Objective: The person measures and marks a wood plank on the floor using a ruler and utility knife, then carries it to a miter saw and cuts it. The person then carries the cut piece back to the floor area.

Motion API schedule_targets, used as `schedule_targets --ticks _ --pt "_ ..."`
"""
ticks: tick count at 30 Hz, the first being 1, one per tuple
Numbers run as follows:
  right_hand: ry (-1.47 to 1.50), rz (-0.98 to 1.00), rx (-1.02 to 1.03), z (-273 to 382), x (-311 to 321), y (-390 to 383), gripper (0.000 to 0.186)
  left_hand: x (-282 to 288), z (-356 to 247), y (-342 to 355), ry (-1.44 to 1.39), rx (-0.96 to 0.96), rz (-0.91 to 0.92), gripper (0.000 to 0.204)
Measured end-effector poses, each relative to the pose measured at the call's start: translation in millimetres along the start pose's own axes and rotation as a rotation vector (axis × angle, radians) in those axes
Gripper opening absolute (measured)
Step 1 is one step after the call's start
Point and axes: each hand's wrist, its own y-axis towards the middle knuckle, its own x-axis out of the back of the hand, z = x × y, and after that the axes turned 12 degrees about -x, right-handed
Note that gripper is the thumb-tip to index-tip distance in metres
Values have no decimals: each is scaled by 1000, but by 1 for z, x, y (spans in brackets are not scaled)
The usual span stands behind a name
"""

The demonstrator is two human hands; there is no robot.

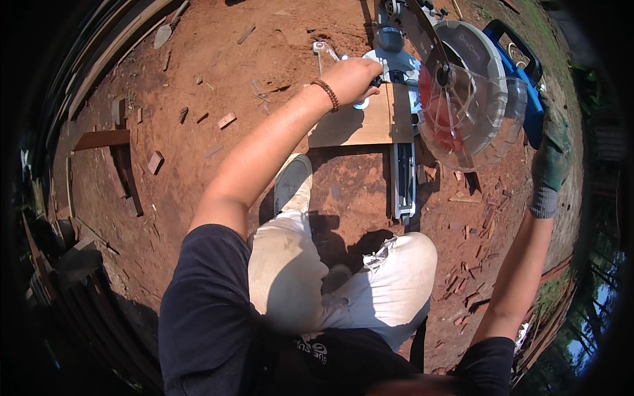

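A miter saw (472, 53) stands ahead of me, its clear guard (505, 132) over a round blade (444, 115) that shows reddish through the plastic. On the saw's base lies a flat wooden board (356, 129), partly in shadow. My left hand (360, 74), bare with a beaded bracelet, is closed above the board's far edge, beside the saw's fence; a small dark part shows at its fingertips. My right hand (555, 148), in a green glove with a grey cuff, is closed at the lower end of the saw's blue handle (532, 115). Its fingers are partly hidden.
Wood offcuts (155, 162) and chips litter the reddish dirt ground (218, 86). Long boards (109, 56) lie at the far left, near a trowel (165, 33). More timber is stacked at the lower left. My shoe (294, 185) is close to the board's near edge.
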Motion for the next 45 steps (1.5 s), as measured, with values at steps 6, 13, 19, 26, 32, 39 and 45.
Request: schedule_targets --ticks 6,13,19,26,32,39,45 --pt "73 26 -38 1 1 1 54 3 0 0 92 -80 -122 40" --pt "70 26 -23 1 3 0 55 15 11 6 106 -144 121 35" --pt "-3 40 -36 1 6 1 53 26 14 11 42 -115 277 38" --pt "180 120 -164 8 7 3 38 -82 -71 -102 85 -103 -146 53" --pt "179 82 -107 13 12 7 37 -115 -32 -121 261 -96 61 39" --pt "77 45 -34 13 8 0 34 -119 -27 -126 197 -86 -5 45" --pt "239 109 -165 19 6 -4 39 -118 -22 -129 143 -110 -11 49"
